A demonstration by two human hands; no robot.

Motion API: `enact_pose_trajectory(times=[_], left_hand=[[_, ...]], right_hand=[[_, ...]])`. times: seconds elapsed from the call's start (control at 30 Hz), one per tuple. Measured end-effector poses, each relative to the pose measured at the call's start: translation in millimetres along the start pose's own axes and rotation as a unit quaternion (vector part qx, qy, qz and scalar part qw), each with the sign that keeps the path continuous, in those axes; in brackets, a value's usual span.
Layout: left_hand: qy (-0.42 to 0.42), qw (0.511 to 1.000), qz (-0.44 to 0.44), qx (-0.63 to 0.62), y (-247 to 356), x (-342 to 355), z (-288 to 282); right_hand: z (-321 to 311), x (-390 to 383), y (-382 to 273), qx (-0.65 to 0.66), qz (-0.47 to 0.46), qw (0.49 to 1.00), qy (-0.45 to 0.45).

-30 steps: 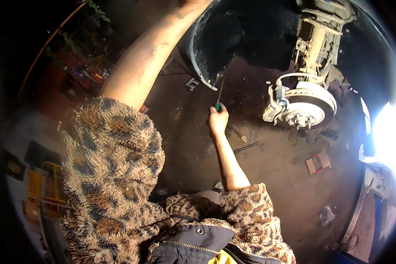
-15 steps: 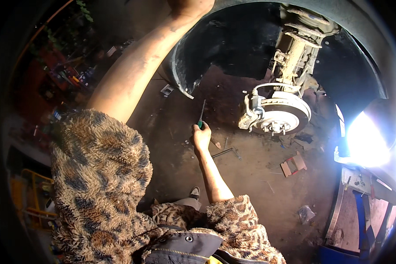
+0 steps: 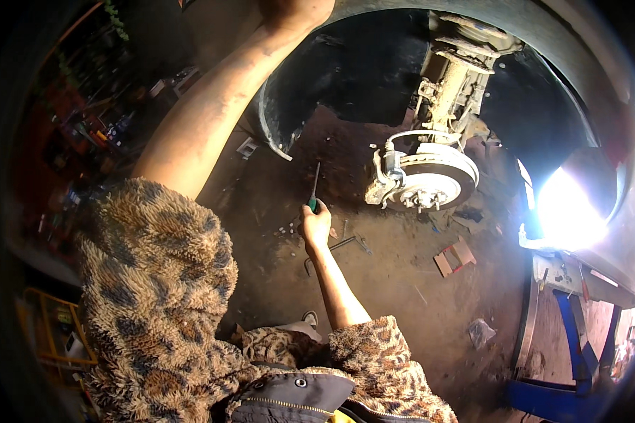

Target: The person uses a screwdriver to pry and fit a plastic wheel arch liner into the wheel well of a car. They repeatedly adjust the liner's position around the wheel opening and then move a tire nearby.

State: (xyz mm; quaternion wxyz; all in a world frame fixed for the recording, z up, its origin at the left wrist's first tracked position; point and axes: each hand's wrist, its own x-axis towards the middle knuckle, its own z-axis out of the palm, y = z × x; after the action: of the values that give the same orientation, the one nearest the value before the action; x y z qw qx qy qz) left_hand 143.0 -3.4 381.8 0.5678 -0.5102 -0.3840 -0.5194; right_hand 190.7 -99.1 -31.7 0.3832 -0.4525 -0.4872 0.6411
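My right hand (image 3: pixel 316 224) is stretched out low over the dirt floor and grips a green-handled screwdriver (image 3: pixel 313 192), its shaft pointing up toward the black wheel-arch liner (image 3: pixel 331 77). To the right of it hangs the bare brake disc and hub (image 3: pixel 434 180) under the strut (image 3: pixel 458 84). My left arm reaches up, and my left hand (image 3: pixel 296 10) rests against the edge of the wheel arch at the top of the view. Its fingers are cut off by the frame. Both sleeves are leopard-patterned fleece.
A bent metal rod (image 3: pixel 339 247) and small bolts lie on the ground near my right hand. Cardboard scraps (image 3: pixel 455 255) lie under the hub. A bright lamp (image 3: pixel 568 208) glares at right above a blue lift frame (image 3: pixel 571 338). Cluttered shelves stand at left.
The view has shifted, so the hub and arch sit further left in frame. My right hand keeps hold of the screwdriver in about the same spot; the left stays up on the arch.
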Motion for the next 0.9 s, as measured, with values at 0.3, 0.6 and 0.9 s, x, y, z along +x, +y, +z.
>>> enact_pose_trajectory(times=[0.3,0.6,0.9], left_hand=[[-0.001,1.0,-0.002,0.011,-9.3,-6.4,2.4],[0.02,0.993,0.115,0.035,-3.5,-1.1,-1.1],[-0.115,0.987,-0.097,-0.054,-48.0,-14.4,4.3]], right_hand=[[1.3,-1.3,9.8,-0.011,-0.025,0.998,-0.053],[9.6,18.6,14.3,0.0,-0.05,0.999,0.003],[54.0,-6.4,-34.1,0.088,-0.16,0.97,0.159]])
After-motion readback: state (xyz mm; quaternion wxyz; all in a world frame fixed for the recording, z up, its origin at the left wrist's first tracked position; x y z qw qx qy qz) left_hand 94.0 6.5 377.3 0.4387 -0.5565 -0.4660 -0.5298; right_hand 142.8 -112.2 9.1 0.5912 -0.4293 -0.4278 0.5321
